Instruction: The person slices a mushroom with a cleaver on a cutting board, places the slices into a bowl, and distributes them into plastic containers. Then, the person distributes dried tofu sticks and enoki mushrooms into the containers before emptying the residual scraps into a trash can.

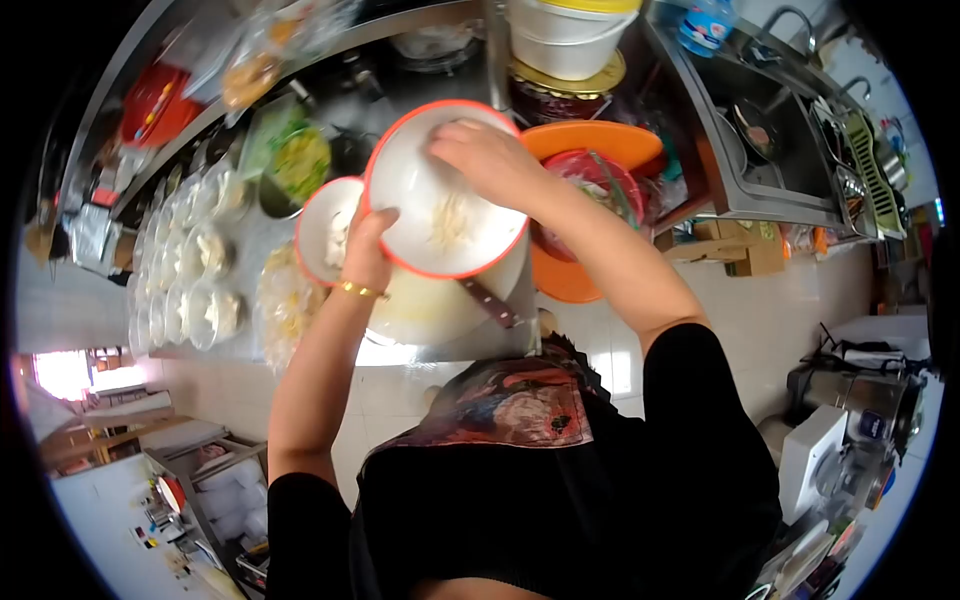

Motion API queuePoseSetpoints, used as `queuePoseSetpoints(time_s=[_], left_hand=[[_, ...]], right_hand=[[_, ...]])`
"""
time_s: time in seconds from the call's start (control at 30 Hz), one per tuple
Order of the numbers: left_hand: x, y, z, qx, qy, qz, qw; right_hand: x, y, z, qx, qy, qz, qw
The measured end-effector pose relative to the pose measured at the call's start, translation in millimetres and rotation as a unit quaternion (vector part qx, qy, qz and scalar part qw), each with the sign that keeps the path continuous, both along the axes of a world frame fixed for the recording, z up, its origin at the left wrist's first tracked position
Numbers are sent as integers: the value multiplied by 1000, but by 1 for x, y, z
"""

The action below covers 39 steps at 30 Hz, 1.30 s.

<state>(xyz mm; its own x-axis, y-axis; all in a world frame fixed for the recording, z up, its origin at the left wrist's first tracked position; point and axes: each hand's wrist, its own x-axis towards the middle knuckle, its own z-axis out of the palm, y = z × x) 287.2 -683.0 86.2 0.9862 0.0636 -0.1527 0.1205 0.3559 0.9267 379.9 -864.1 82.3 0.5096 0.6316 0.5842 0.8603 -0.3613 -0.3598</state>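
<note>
My left hand (368, 252) grips the near-left rim of a white bowl with a red-orange edge (400, 165), thumb over the rim. The bowl is held tilted above the counter, its inside facing me. Inside it my right hand (478, 155) has its fingers bent and close together near the far wall; whatever they may hold is hidden. Pale thin shreds (450, 220) lie at the bowl's bottom. Partly behind my left hand is a smaller red-rimmed bowl (314, 225) with white pieces. Below the big bowl are a pale round board (420, 318) and a dark knife handle (488, 302).
Rows of clear cups with white food (212, 250) stand on the left of the metal counter. A plastic bag (282, 305) lies beside them. Chopped greens (300, 165) fill a container behind. Orange basins (600, 140), a white bucket (570, 40) and a sink (775, 185) are right.
</note>
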Motion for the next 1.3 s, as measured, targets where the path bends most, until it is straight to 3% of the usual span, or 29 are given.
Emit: queuePoseSetpoints(time_s=[0.03, 0.13, 0.23, 0.33, 0.37, 0.43, 0.53, 0.67, 0.73, 0.8, 0.87, 0.9, 0.97, 1.07, 1.17, 1.2, 1.23, 1.27, 1.3], left_hand=[[16, -24, -8, 13, -2, 12, 1000], [64, -73, -37, 19, -14, -29, 999], [94, -119, -55, 38, -41, -50, 997], [110, -157, -58, 74, -80, -50, 993], [110, -166, -58, 89, -99, -46, 990], [120, -173, -64, 89, -99, -71, 989], [124, -190, -64, 143, -119, -82, 979], [138, -197, -63, 154, -169, -81, 970], [144, -197, -67, 297, -236, -98, 920], [145, -199, -58, 447, -312, -114, 830], [140, -200, -52, 512, -331, -125, 783], [139, -200, -51, 543, -339, -130, 757], [140, -195, -59, 533, -324, -100, 775], [139, -194, -68, 510, -297, -71, 804], [136, -199, -70, 505, -311, -21, 805], [131, -197, -69, 508, -282, 10, 814], [126, -190, -70, 521, -236, 43, 820], [116, -184, -67, 453, -203, 83, 864], [103, -175, -63, 377, -177, 121, 901]], right_hand=[[5, -22, -11, -39, 18, -45, 998], [29, -89, -31, -111, 235, -29, 965], [54, -135, -57, 34, 84, -156, 984], [49, -149, -73, -91, 208, -130, 965], [43, -158, -74, -36, 245, -64, 967], [53, -169, -79, 76, 171, -142, 972], [65, -174, -76, 88, 92, -34, 991], [70, -187, -96, 40, 88, 51, 994], [70, -195, -110, 8, 113, 51, 992], [67, -204, -133, -24, 102, 57, 993], [59, -218, -162, -62, 50, 69, 994], [54, -224, -170, -98, 94, 55, 989], [47, -232, -180, -168, 180, 27, 969], [61, -209, -134, 52, 94, -73, 992], [73, -189, -152, 29, 63, -27, 997], [64, -193, -166, -28, -19, -50, 998], [54, -204, -163, -106, 39, -15, 994], [48, -214, -154, -247, 126, 17, 961], [42, -221, -159, -223, 124, -3, 967]])
